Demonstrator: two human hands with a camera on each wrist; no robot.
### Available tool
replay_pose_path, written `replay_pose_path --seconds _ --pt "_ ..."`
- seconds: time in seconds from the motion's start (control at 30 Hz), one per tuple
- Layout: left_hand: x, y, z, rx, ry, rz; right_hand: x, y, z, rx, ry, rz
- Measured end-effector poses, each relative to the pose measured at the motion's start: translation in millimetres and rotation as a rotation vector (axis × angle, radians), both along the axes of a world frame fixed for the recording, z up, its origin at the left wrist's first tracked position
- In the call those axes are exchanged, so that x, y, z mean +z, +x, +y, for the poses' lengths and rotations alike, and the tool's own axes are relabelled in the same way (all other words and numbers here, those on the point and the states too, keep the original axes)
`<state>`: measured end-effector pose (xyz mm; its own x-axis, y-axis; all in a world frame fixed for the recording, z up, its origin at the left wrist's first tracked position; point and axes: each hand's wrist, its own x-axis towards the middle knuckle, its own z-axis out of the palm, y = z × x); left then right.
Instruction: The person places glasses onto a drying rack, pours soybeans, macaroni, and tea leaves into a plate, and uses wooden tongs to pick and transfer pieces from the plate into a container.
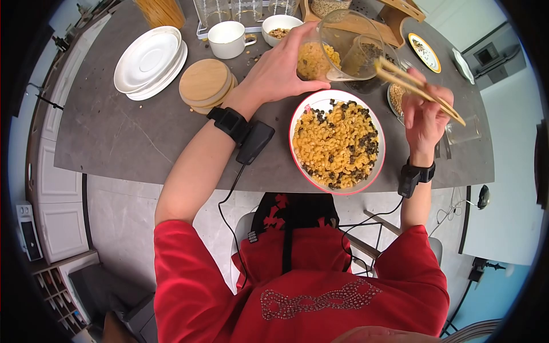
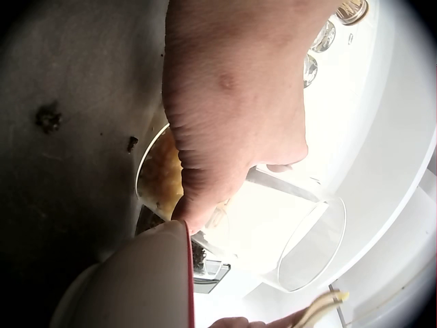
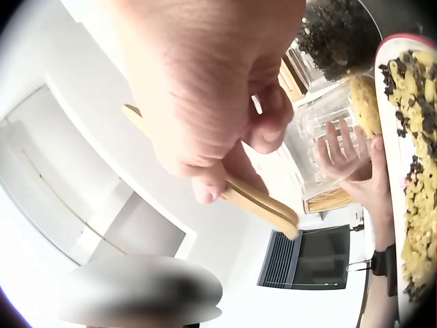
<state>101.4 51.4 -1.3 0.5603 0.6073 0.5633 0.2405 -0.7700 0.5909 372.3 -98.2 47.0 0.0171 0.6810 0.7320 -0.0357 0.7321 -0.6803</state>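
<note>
My left hand [image 1: 280, 71] grips a clear jar [image 1: 347, 31], which is tipped with its mouth toward the right hand. Yellow macaroni [image 1: 313, 60] lies in the jar's far end. In the left wrist view, the jar [image 2: 311, 249] extends out past the hand beside the bowl's red rim. My right hand [image 1: 424, 117] holds wooden tongs [image 1: 417, 87], their tips close to the jar's mouth. The right wrist view shows the tongs [image 3: 263, 208] between thumb and fingers. Just below the jar stands a red-rimmed white bowl [image 1: 325, 98] of macaroni mixed with dark bits [image 1: 366, 143].
White plates [image 1: 150, 60], wooden coasters [image 1: 203, 80], a white cup [image 1: 226, 41] and a small bowl [image 1: 293, 23] stand at left and back. A wooden rack [image 1: 394, 23] is behind the jar. At right are a yellow-rimmed plate [image 1: 436, 60] and a clear glass [image 1: 464, 131].
</note>
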Motion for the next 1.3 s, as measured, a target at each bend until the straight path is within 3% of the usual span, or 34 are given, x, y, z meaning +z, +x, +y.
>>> replay_pose_path --seconds 0.03,0.2,0.3,0.33,0.4,0.43,0.47,0.53,0.8,1.0,1.3 --pt "-1.4 0.4 1.7 -0.005 0.046 -0.025 1.8 0.6 0.6 -0.08 -0.033 -0.066" --pt "0.4 0.4 0.6 0.001 0.058 -0.009 4.1 -0.8 2.1 -0.065 -0.107 -0.099" --pt "1.4 2.0 1.5 0.0 0.059 -0.01 7.3 6.9 -3.4 0.284 -0.266 -0.062" --pt "1.4 2.0 1.2 -0.007 0.062 -0.018 9.6 3.7 -8.2 0.283 -0.264 -0.064" --pt "1.1 0.7 0.6 -0.006 0.063 -0.025 10.3 -7.4 -11.7 0.046 -0.323 -0.366" --pt "0.8 0.6 0.4 -0.005 0.042 -0.025 4.7 -13.5 -7.0 -0.1 -0.223 -0.503" --pt "-0.1 0.8 0.2 -0.008 0.021 -0.024 5.0 -14.6 -5.1 -0.098 -0.224 -0.502" --pt "-2.0 1.9 1.9 -0.021 0.057 -0.05 8.6 -13.9 -6.0 -0.092 -0.283 -0.722" --pt "2.0 2.4 0.8 -0.011 0.043 -0.022 8.2 -12.8 -4.2 0.032 -0.242 -0.662" --pt "1.2 1.0 -0.1 -0.001 0.025 -0.013 10.5 -15.8 0.1 0.003 -0.152 -0.803" --pt "1.7 2.3 1.3 -0.01 0.055 -0.024 17.5 -16.9 -4.7 -0.027 -0.34 -0.756"
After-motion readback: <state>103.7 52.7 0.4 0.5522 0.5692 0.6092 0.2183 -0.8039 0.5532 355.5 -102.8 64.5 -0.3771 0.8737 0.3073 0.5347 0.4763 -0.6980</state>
